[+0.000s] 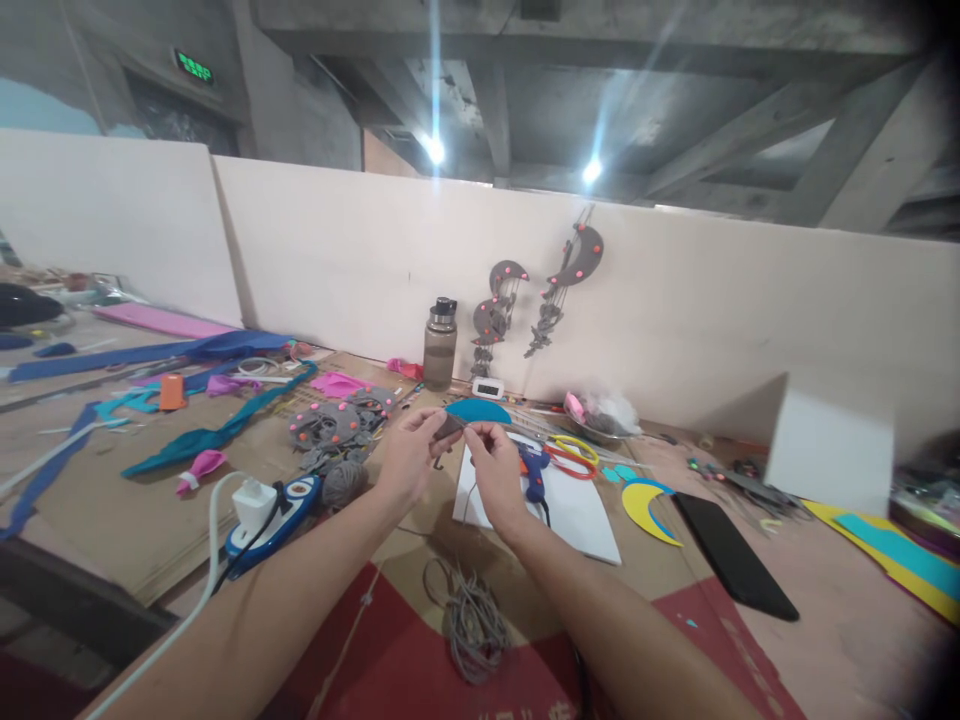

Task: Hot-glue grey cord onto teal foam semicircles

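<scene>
My left hand (409, 458) pinches a small dark grey piece (448, 430), felt by its look, over the middle of the table. Close beside it, the fingers of my right hand (493, 472) are closed on a thin grey cord (470, 497) at the piece's edge. The cord runs down toward a loose grey bundle of cord (476, 630) between my forearms. Beyond my fingertips lies a blue felt shape (478, 410). A blue glue gun (535, 472) rests on a white board (577, 525) just right of my right hand, with orange-and-yellow-handled scissors (574, 457) behind.
To the left are a power strip (274, 525), a grey yarn ball (344, 484) and grey crescents with pink dots (330, 424). A bottle (440, 345) stands at the back. A yellow crescent (646, 510) and black phone (735, 555) lie right. Finished-looking crescent hangings (581, 258) hang on the partition.
</scene>
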A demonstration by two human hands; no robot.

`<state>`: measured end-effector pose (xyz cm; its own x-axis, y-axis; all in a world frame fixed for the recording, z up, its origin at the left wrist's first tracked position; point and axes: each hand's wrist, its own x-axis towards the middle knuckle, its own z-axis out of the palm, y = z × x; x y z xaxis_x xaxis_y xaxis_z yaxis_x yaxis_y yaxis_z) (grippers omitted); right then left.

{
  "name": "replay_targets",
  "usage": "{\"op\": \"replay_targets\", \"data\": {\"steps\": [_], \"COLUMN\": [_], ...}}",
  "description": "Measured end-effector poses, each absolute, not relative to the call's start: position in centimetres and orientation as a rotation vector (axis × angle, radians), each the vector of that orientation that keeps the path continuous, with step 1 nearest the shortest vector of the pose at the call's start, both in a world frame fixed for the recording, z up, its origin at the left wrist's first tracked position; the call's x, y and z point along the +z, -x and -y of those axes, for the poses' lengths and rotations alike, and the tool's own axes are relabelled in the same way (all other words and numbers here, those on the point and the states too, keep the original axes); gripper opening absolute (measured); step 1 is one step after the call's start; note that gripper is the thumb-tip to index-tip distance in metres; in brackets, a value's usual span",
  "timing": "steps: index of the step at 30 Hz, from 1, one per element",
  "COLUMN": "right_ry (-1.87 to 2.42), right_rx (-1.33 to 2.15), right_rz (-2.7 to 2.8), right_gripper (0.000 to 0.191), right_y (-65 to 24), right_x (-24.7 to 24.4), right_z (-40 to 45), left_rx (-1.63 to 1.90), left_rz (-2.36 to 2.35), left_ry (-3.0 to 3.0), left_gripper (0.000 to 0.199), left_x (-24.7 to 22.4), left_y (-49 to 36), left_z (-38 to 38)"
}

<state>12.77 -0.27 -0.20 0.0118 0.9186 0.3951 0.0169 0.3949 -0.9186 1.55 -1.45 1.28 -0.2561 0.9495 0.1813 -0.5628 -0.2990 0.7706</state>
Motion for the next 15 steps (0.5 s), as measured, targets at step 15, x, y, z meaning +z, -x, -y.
{"op": "replay_targets", "data": {"steps": [15], "right_ry": [0.897], "right_rx": [0.905], "right_rz": [1.256], "right_gripper": [0.025], "right_y": [-12.53], "right_x": [-0.51], "right_z": [0.45], "left_rx": [1.723], "left_rz": [-0.727], "left_ry": [-0.774], "left_gripper": [0.016], "left_x": [0.98], "left_y": [-1.63], "left_z": [1.42]}}
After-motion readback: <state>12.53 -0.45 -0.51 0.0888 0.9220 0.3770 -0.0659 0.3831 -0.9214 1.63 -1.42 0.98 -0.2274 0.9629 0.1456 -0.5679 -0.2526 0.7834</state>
